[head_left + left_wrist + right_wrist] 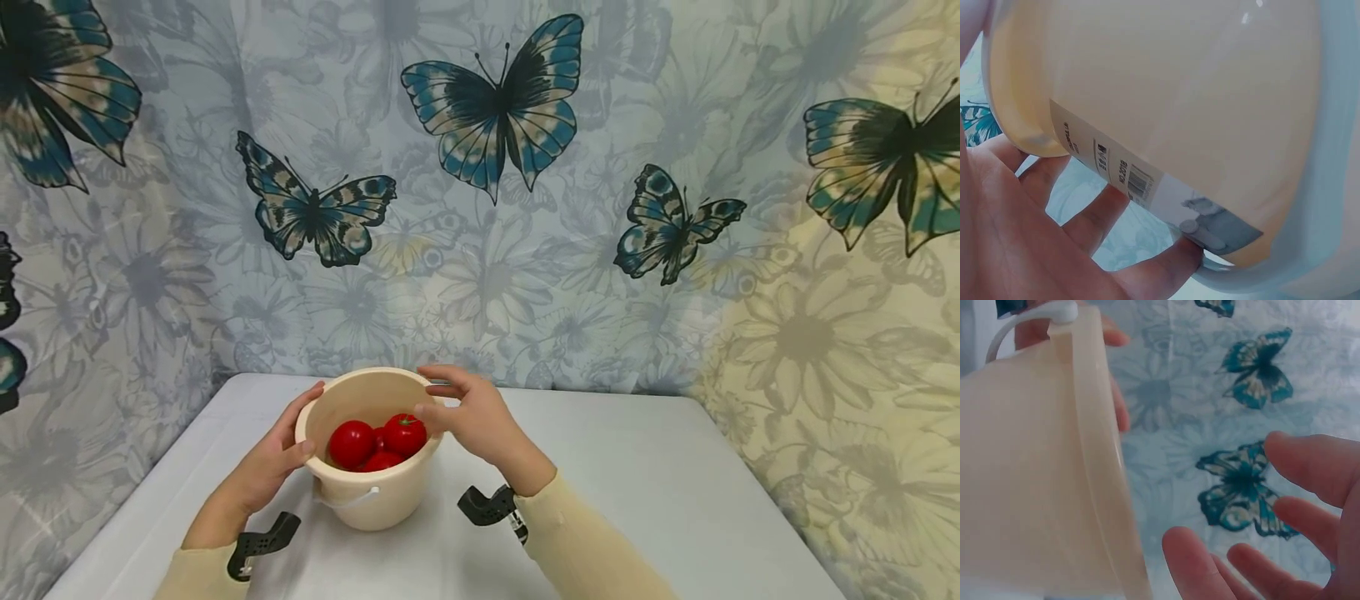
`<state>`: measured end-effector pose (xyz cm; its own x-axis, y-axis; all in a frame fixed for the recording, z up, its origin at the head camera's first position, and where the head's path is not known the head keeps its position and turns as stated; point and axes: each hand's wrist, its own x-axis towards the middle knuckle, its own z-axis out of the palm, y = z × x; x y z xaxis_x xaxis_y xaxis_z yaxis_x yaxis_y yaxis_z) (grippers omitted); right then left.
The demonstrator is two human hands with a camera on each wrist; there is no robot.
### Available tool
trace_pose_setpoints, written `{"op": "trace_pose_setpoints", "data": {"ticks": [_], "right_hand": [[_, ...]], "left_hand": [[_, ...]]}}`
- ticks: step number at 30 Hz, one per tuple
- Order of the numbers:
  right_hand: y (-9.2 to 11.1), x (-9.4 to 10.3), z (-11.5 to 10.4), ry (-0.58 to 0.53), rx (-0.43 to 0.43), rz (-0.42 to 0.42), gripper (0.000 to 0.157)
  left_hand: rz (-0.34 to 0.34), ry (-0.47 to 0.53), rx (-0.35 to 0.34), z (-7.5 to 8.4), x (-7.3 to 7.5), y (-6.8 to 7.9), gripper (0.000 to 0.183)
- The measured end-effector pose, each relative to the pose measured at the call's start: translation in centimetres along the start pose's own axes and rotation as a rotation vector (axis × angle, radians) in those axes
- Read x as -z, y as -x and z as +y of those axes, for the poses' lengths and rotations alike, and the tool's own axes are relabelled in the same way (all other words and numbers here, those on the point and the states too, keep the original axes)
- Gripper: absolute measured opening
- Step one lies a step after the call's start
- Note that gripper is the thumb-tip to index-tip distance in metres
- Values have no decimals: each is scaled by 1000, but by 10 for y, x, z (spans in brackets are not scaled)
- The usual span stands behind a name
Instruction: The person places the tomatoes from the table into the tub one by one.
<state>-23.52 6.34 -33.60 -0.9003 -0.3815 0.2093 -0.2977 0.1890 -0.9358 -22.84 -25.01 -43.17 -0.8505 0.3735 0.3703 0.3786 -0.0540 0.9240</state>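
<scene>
A cream plastic bucket point(386, 504) stands on the table, with several red tomatoes point(351, 444) inside. The nearer tomatoes are partly hidden by its front wall. My left hand point(262, 467) grips the bucket's left side, thumb near the front of the rim and fingers round the outer wall. In the left wrist view those fingers lie by a printed label point(1138, 184) with a barcode. At the right side of the rim is my right hand point(480, 421), its fingers spread. The right wrist view shows this hand point(1329, 550) apart from the bucket point(1029, 462), holding nothing.
The bucket's white handle point(367, 497) hangs down at the front. A white cloth covers the table point(630, 483). Behind and beside it hangs a curtain point(480, 275) printed with butterflies and flowers. Black wrist mounts point(262, 542) sit on both forearms.
</scene>
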Motion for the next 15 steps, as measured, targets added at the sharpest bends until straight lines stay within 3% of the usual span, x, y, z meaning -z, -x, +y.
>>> {"op": "trace_pose_setpoints", "data": {"ticks": [6,10,12,15], "right_hand": [[8,29,6,56,6,85,51],[15,47,12,212,6,193,50],[19,54,15,335,8,232,51],[25,61,17,536,-4,256,56]], "left_hand": [[-2,-7,-9,-1,2,1,69],[-16,-51,42,1,4,-1,71],[-21,-130,90,10,4,-1,74],[-14,-389,165,38,1,-1,78]]}}
